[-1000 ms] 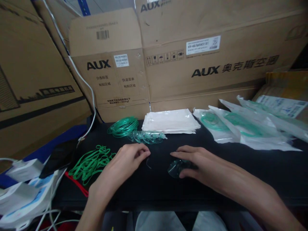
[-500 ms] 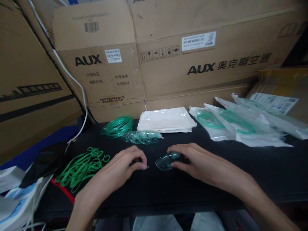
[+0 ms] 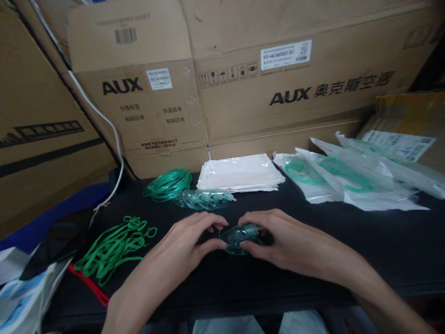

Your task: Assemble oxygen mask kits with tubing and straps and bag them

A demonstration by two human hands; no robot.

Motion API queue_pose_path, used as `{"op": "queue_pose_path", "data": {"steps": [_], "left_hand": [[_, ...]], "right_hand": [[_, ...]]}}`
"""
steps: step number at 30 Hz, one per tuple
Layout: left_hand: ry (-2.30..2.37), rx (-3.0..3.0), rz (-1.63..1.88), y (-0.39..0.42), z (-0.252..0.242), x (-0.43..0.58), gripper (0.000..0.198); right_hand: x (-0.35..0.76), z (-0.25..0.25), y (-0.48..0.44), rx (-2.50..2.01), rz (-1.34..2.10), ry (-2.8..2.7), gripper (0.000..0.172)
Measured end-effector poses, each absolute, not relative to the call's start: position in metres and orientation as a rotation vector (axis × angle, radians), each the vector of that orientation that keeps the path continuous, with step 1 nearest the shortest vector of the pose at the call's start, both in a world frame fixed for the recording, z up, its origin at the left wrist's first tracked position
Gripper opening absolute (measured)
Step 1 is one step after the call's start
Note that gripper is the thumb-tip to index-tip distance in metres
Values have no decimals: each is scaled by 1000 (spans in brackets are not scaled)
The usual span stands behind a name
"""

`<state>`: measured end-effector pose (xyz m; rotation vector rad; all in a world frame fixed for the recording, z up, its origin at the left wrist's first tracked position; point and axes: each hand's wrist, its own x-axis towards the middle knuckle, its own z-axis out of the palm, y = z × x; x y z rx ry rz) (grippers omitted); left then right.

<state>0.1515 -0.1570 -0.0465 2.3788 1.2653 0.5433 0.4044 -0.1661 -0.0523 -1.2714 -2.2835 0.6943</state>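
Observation:
A clear green oxygen mask (image 3: pixel 236 235) is held just above the black table by my right hand (image 3: pixel 271 232), with fingers and thumb closed round its narrow connector end. My left hand (image 3: pixel 198 236) is at the mask's left rim, its thumb against the edge and its fingers curled above. A thin, light sliver shows between those fingertips, too small to name. Behind my hands lie a row of nested oxygen masks (image 3: pixel 205 199) and a coil of green tubing (image 3: pixel 168 184). A tangle of green elastic straps (image 3: pixel 114 250) lies to the left of my left forearm.
White pouches (image 3: pixel 239 172) are stacked at the back. Bagged tubing sets (image 3: pixel 313 176) lie at the back right. Large cardboard boxes (image 3: pixel 236 116) wall off the rear. A white cable (image 3: pixel 116 139), a dark flat object (image 3: pixel 55 241) and a red strap (image 3: pixel 88 283) are at left.
My left hand has moved right, from apart to touching the mask's rim, and its fingers have spread slightly. The mask in my right hand has turned a little. The view has shifted slightly.

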Motion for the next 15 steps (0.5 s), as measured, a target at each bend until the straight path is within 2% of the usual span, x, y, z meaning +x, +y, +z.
{"op": "queue_pose_path", "data": {"steps": [9,15], "left_hand": [[1207,2369,571,-157,-43,154,28],[1229,2228,719,-152,-37,155,31]], "right_hand": [[404,-48,-167,-1215,740,-2294,25],[404,-40,-165,-1064,707,-2245,24]]}}
